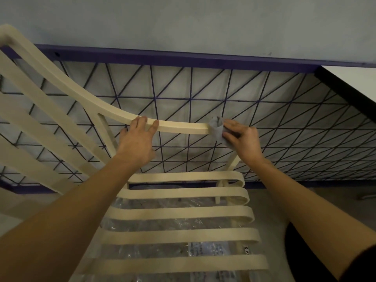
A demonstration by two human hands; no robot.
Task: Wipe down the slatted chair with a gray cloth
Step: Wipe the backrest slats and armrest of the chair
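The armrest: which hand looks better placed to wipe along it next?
Right, probably. The right hand holds the gray cloth against the front end of the armrest. The left hand grips the armrest farther back and has no cloth.

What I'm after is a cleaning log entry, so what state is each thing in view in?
left hand: grips the armrest, fingers over its top, thumb under.
right hand: pinches the gray cloth at the armrest's end.
gray cloth: bunched, pressed against the armrest's tip.
slatted chair: upright, nothing on its seat slats.
plastic sheet: crumpled, under the seat slats.
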